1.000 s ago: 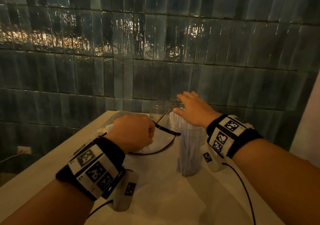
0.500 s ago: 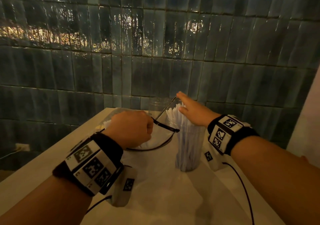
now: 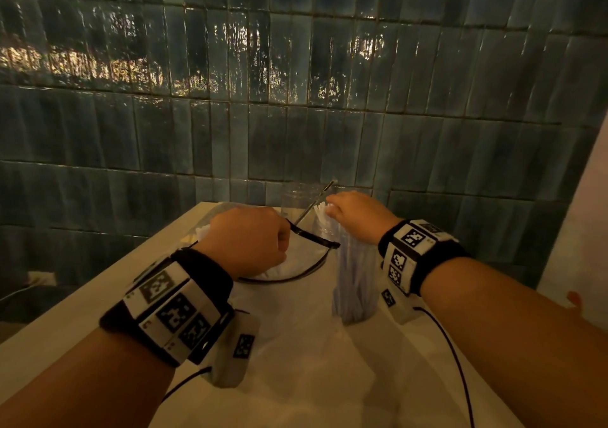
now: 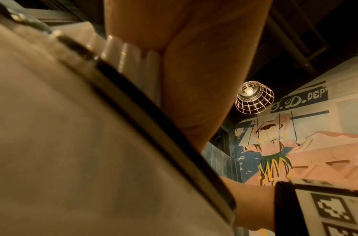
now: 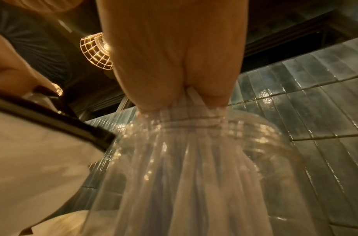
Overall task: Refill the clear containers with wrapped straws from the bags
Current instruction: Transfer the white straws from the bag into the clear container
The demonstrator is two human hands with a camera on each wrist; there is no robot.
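Your right hand (image 3: 353, 217) lies with straight fingers on the tops of the straws (image 3: 353, 276) standing in the clear container (image 5: 194, 183). Press them down evenly, so none bends. Your left hand (image 3: 248, 241) is curled around the bag (image 3: 296, 263); keep it steady.

A pale, cream-coloured table (image 3: 65, 329) runs up to the tiled wall. Directly under the right hand (image 3: 358, 217) a clear container (image 3: 353, 282) stands upright on it, packed with wrapped straws (image 3: 348, 263) whose white tips poke out at the fingers. Beyond that hand, against the wall, stands a second clear jar (image 3: 297, 197). Under and just beyond the left hand (image 3: 250, 240) lies a clear bag (image 3: 296, 263) with a dark rim, more white straw ends (image 3: 202, 230) showing at that hand's far left. Crinkled clear plastic (image 3: 296, 345) spreads over the tabletop between the two wrists.
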